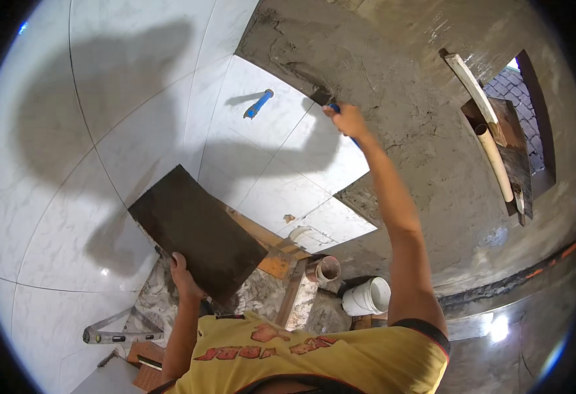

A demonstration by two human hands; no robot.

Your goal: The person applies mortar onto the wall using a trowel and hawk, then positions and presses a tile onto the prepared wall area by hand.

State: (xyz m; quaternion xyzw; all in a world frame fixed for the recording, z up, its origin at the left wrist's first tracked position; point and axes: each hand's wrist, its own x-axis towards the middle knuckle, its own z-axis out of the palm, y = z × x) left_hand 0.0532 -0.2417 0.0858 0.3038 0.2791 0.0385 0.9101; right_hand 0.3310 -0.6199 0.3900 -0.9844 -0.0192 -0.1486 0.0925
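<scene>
My left hand (184, 279) is closed on the lower edge of a dark, flat rectangular slab (199, 230), held tilted in front of the white tiled wall. Whether it is a tile's back or a board I cannot make out. Farther up, my right arm is stretched out, and my right hand (348, 121) grips a blue-handled trowel (334, 108). Its blade, mostly hidden in shadow, is at the upper edge of the white wall tiles (281, 164), where they meet rough grey mortar (393, 125). A blue pipe stub (258, 105) sticks out of the tiles left of that hand.
Below stand a white bucket (367, 297) and a mortar-stained pot (324, 269) beside a wooden plank (292, 292). A spirit level (123, 337) lies at lower left. Boards and a pale tube (495, 163) rest at the wall opening on the right.
</scene>
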